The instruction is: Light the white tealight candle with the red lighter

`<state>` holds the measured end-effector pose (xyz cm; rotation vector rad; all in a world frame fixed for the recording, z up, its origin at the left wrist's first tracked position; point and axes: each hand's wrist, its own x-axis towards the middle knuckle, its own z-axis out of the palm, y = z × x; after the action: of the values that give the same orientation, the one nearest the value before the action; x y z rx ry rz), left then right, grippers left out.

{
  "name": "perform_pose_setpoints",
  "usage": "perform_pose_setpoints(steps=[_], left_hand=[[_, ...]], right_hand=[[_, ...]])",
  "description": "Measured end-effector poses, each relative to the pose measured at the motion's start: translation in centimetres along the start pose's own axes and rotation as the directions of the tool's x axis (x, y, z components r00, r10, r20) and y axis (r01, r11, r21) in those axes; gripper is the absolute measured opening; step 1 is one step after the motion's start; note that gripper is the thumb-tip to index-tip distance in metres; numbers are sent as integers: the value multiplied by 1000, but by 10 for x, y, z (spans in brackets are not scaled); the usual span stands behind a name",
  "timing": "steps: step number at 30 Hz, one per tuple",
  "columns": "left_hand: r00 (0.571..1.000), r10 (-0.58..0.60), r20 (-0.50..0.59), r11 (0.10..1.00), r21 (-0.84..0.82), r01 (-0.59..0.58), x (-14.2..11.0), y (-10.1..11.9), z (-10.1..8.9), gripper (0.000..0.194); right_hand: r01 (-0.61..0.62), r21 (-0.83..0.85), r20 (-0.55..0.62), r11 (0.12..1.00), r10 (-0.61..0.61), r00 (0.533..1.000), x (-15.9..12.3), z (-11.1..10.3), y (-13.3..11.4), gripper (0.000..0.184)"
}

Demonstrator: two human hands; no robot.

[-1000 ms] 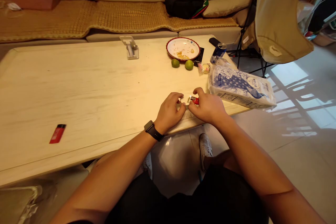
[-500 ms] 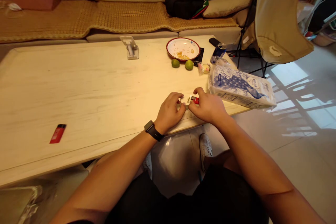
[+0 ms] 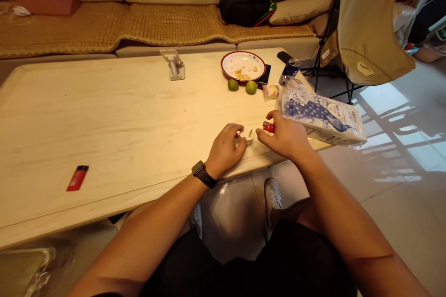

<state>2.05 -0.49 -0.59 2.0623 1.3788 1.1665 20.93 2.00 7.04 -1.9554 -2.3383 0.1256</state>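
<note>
My left hand (image 3: 225, 148), with a dark watch on its wrist, rests on the pale wooden table (image 3: 104, 116) near its front edge. Its fingers are curled round a small white object (image 3: 249, 136) that I cannot name. My right hand (image 3: 285, 137) is just to the right, closed on a small red lighter (image 3: 268, 126) whose metal end points left. A narrow gap separates the two hands. A second red lighter (image 3: 77, 178) lies flat on the table far to the left.
A blue-printed pack of tissue (image 3: 320, 115) lies right beside my right hand. Behind it are a can (image 3: 290, 69), two limes (image 3: 241, 86), a red-rimmed plate (image 3: 243, 65) and a metal stand (image 3: 173, 64). A sofa (image 3: 139, 18) runs along the far side. A folding chair (image 3: 369, 23) stands at right.
My right hand has pulled the red lighter to the right, away from my left hand, opening a gap between them. The left hand has stayed in place.
</note>
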Motion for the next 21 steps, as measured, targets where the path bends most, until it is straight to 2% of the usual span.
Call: perform_pose_setpoints(steps=[2, 7, 11, 17, 21], left_hand=[[1000, -3, 5, 1000, 0, 3, 0, 0, 0, 26], [1000, -2, 4, 1000, 8, 2, 0, 0, 0, 25], [1000, -3, 5, 1000, 18, 2, 0, -1, 0, 26], [1000, 6, 0, 1000, 15, -6, 0, -1, 0, 25], [995, 41, -96, 999, -11, -43, -1, 7, -6, 18]], right_hand=[[-3, 6, -16, 1000, 3, 1000, -1, -2, 6, 57], [84, -20, 7, 996, -84, 996, -8, -1, 9, 40], [80, -13, -19, 997, -80, 997, -13, 0, 8, 42], [105, 99, 2, 990, -106, 994, -17, 5, 18, 37], [129, 308, -25, 943, -128, 991, -23, 14, 20, 28]])
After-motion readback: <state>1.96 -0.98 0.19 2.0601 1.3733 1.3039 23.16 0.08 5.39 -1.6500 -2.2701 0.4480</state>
